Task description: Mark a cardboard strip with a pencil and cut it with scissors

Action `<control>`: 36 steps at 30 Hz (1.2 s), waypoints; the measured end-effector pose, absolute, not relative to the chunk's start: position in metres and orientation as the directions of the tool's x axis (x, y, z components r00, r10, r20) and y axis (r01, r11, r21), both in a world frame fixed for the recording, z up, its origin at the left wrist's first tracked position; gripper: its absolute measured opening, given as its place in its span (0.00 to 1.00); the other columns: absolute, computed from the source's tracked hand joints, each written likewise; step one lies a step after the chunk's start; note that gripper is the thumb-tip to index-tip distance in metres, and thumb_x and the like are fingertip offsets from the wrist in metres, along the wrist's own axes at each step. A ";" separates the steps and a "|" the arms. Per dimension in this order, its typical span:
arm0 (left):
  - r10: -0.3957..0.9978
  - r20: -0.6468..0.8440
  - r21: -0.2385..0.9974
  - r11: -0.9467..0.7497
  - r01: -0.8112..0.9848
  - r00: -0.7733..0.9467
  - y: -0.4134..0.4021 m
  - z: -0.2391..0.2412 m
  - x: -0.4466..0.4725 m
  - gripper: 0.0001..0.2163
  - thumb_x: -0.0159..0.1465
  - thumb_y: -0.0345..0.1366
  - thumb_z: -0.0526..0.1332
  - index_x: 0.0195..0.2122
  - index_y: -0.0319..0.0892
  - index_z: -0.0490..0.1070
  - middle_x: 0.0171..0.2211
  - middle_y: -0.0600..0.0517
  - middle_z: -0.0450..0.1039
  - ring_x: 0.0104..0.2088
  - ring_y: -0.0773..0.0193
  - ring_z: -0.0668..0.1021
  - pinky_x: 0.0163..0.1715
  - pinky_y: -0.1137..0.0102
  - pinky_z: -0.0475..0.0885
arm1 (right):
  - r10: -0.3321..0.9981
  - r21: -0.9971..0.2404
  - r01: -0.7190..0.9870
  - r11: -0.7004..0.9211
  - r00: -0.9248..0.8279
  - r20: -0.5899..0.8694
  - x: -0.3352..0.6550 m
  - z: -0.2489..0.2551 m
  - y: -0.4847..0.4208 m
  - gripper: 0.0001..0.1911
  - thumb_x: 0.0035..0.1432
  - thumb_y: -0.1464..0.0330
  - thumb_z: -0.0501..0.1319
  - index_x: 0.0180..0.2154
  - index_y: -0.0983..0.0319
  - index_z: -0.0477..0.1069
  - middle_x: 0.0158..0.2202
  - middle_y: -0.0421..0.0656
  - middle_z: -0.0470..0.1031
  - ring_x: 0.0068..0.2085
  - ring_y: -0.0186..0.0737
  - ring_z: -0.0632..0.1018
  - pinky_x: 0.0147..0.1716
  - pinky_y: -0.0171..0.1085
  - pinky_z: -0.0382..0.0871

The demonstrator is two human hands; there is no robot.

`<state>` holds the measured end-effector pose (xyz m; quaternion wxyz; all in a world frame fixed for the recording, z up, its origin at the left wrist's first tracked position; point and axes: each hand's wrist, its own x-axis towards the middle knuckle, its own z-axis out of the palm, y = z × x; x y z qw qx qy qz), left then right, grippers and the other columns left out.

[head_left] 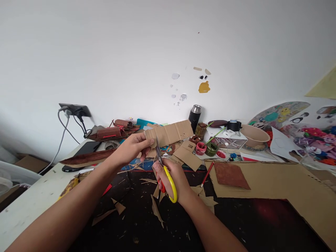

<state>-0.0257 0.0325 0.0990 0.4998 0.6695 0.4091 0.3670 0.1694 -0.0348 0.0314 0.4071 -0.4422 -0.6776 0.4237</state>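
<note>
A creased strip of brown cardboard (172, 133) is pinched at its left end by my left hand (138, 145), raised above the desk. My right hand (172, 178) grips a pair of scissors (172, 187) with yellow and red handles. The scissor blades point up and touch the strip close to my left fingers; their tips lie against it near its left end. Under my hands, cardboard scraps (156, 211) are scattered over the dark mat (136, 224). Part of the red handle is hidden behind my right fingers.
A black thermos (194, 117) stands against the wall. Paint pots (201, 148) and a white box (223, 138) sit behind my right hand. A red pencil (207, 174) and a brown-painted square (232, 175) lie right, on a large cardboard sheet (278, 182). A brown model boat (105, 133) stands left.
</note>
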 end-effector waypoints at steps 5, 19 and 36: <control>0.905 0.104 0.964 -0.194 0.183 0.412 0.032 0.098 -0.024 0.16 0.67 0.48 0.65 0.29 0.42 0.69 0.20 0.57 0.70 0.16 0.69 0.72 0.19 0.73 0.66 | 0.949 -0.956 0.206 0.207 -0.282 0.144 0.169 0.031 -0.036 0.23 0.72 0.48 0.60 0.34 0.58 0.69 0.23 0.37 0.72 0.19 0.34 0.73 0.23 0.32 0.64; 0.888 0.088 0.963 -0.191 0.189 0.451 0.031 0.098 -0.024 0.18 0.68 0.49 0.65 0.28 0.42 0.70 0.21 0.55 0.72 0.17 0.67 0.74 0.20 0.71 0.69 | 0.950 -0.950 0.233 0.208 -0.278 0.139 0.170 0.035 -0.035 0.24 0.72 0.45 0.60 0.35 0.57 0.71 0.24 0.39 0.73 0.22 0.38 0.75 0.23 0.34 0.65; 0.902 0.087 0.978 -0.158 0.136 0.422 0.034 0.095 -0.025 0.18 0.66 0.47 0.68 0.25 0.41 0.71 0.21 0.55 0.72 0.17 0.69 0.73 0.19 0.72 0.68 | 0.952 -0.945 0.250 0.213 -0.270 0.143 0.170 0.033 -0.035 0.26 0.71 0.42 0.59 0.34 0.57 0.71 0.22 0.39 0.73 0.22 0.38 0.77 0.24 0.35 0.67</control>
